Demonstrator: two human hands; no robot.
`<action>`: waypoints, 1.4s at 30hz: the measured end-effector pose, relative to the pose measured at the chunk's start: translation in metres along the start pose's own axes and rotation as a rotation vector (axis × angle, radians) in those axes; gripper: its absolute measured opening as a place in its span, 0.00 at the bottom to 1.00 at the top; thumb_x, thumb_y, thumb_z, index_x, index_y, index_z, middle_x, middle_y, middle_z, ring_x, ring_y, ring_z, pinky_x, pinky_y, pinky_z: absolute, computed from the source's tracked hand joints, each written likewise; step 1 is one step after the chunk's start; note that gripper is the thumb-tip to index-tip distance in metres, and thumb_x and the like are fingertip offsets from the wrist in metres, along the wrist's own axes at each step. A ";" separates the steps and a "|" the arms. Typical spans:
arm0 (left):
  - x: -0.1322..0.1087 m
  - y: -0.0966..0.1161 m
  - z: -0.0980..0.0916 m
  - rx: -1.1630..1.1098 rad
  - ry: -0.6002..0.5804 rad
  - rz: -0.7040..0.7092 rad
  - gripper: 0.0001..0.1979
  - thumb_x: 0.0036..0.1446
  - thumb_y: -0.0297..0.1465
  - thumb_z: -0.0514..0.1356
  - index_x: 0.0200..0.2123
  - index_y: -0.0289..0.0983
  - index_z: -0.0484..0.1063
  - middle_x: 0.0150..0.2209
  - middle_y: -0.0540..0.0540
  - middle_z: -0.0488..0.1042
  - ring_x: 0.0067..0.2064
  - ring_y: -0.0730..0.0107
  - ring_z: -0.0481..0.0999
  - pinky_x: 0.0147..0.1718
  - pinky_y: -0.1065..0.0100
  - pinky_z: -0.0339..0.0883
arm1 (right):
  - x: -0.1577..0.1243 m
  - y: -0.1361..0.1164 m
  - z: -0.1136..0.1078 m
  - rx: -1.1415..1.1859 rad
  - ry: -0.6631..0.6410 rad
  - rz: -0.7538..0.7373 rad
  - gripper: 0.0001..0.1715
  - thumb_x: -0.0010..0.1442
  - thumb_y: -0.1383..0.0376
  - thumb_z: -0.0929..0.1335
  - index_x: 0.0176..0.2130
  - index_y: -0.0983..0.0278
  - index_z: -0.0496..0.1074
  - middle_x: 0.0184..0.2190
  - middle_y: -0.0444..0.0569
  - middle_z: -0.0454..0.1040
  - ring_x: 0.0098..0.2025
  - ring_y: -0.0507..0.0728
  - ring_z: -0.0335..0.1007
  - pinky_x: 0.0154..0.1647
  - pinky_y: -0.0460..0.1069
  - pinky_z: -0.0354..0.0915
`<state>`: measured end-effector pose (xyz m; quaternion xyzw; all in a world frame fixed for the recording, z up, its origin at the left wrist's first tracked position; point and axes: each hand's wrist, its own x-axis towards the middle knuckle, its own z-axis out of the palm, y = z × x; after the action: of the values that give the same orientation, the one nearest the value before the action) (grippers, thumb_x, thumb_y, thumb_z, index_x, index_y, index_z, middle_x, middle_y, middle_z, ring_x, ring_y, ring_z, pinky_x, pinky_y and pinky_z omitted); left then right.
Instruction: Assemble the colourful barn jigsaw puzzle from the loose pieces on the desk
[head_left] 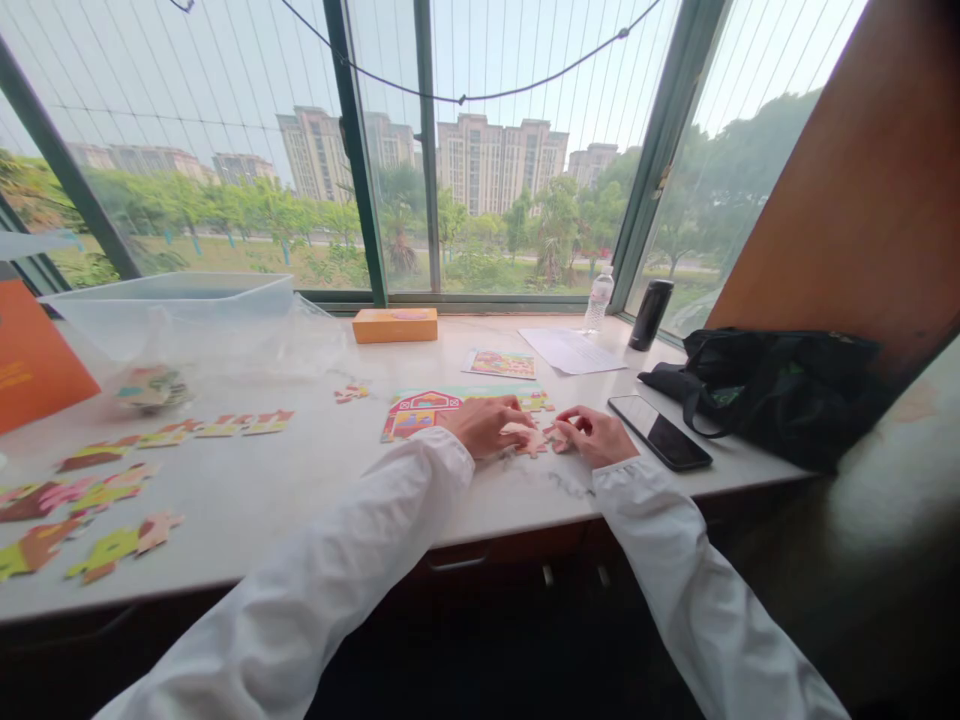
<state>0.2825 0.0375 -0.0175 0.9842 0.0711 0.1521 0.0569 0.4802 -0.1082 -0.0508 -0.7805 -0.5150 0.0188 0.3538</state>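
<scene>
A partly assembled jigsaw puzzle (424,402) with a red barn lies on the white tabletop before me. My left hand (491,427) rests over its lower right part, fingers bent down onto pinkish puzzle pieces (534,443). Whether those fingers grip a piece or only press on it is hidden. Just to the right, my right hand (589,435) pinches a small puzzle piece (556,437) between thumb and fingers at the puzzle's edge. Behind the puzzle lies a small printed picture card (500,363).
Loose puzzle pieces (112,547) lie in rows at the left, and a few more pieces (351,393) nearer the middle. A clear plastic bin (180,310), orange box (395,325), paper (571,350), water bottle (598,302), black tumbler (651,315), phone (660,433) and black bag (780,390) surround the work.
</scene>
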 end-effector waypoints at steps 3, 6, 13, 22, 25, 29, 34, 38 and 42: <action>0.003 0.004 0.003 -0.008 -0.008 0.017 0.14 0.62 0.43 0.54 0.47 0.53 0.76 0.47 0.51 0.73 0.41 0.69 0.75 0.37 0.70 0.63 | 0.000 -0.001 0.002 -0.044 0.033 0.018 0.18 0.55 0.51 0.67 0.38 0.59 0.77 0.23 0.43 0.73 0.26 0.52 0.69 0.31 0.46 0.61; 0.004 0.006 0.005 -0.026 -0.013 0.027 0.14 0.61 0.43 0.55 0.46 0.53 0.77 0.45 0.51 0.74 0.41 0.69 0.75 0.36 0.70 0.63 | 0.000 -0.002 0.006 -0.086 0.067 0.005 0.18 0.54 0.51 0.67 0.37 0.59 0.77 0.24 0.43 0.73 0.26 0.52 0.68 0.31 0.47 0.60; 0.003 0.005 0.006 -0.099 -0.011 -0.004 0.13 0.60 0.42 0.57 0.45 0.52 0.77 0.46 0.51 0.74 0.43 0.69 0.75 0.38 0.71 0.64 | 0.002 -0.003 0.000 -0.029 0.089 0.120 0.20 0.54 0.50 0.67 0.35 0.61 0.78 0.23 0.45 0.75 0.27 0.53 0.71 0.30 0.47 0.61; 0.003 0.005 0.006 -0.122 -0.033 -0.021 0.12 0.58 0.39 0.58 0.44 0.51 0.77 0.44 0.51 0.74 0.43 0.69 0.75 0.42 0.70 0.65 | -0.003 -0.007 0.005 -0.032 0.055 0.034 0.23 0.53 0.45 0.67 0.34 0.61 0.76 0.22 0.44 0.74 0.27 0.53 0.70 0.29 0.47 0.61; 0.003 0.006 0.005 -0.099 -0.049 -0.018 0.12 0.59 0.39 0.58 0.45 0.50 0.76 0.44 0.50 0.73 0.42 0.68 0.75 0.41 0.69 0.65 | -0.006 -0.013 0.004 -0.143 0.089 0.021 0.20 0.54 0.46 0.67 0.34 0.58 0.75 0.25 0.43 0.75 0.29 0.54 0.71 0.32 0.48 0.60; 0.003 0.007 0.005 -0.046 -0.056 -0.016 0.16 0.59 0.41 0.57 0.51 0.51 0.72 0.44 0.50 0.73 0.42 0.66 0.75 0.40 0.69 0.65 | -0.010 -0.022 0.000 -0.277 0.106 0.016 0.18 0.54 0.46 0.67 0.33 0.56 0.75 0.26 0.42 0.75 0.34 0.55 0.71 0.39 0.51 0.58; 0.002 0.007 0.006 -0.042 -0.063 -0.013 0.15 0.61 0.43 0.55 0.51 0.54 0.72 0.44 0.51 0.73 0.43 0.67 0.75 0.41 0.69 0.65 | -0.010 -0.024 0.000 -0.367 0.131 0.047 0.18 0.53 0.45 0.68 0.33 0.56 0.74 0.24 0.42 0.73 0.35 0.56 0.70 0.44 0.54 0.56; 0.002 0.009 0.005 -0.041 -0.066 -0.030 0.14 0.61 0.42 0.55 0.49 0.53 0.74 0.45 0.50 0.73 0.43 0.68 0.75 0.41 0.70 0.65 | -0.010 -0.024 0.001 -0.335 0.115 0.067 0.18 0.52 0.46 0.70 0.35 0.56 0.74 0.23 0.40 0.72 0.31 0.55 0.70 0.42 0.52 0.57; 0.001 0.009 0.006 -0.043 -0.061 -0.028 0.14 0.61 0.41 0.55 0.48 0.53 0.74 0.45 0.51 0.73 0.43 0.68 0.75 0.41 0.70 0.65 | -0.006 -0.019 0.003 -0.270 0.101 0.050 0.18 0.51 0.46 0.70 0.34 0.56 0.75 0.23 0.40 0.72 0.31 0.54 0.70 0.38 0.50 0.58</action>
<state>0.2866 0.0282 -0.0213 0.9858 0.0800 0.1225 0.0825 0.4608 -0.1072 -0.0446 -0.8335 -0.4748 -0.0811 0.2707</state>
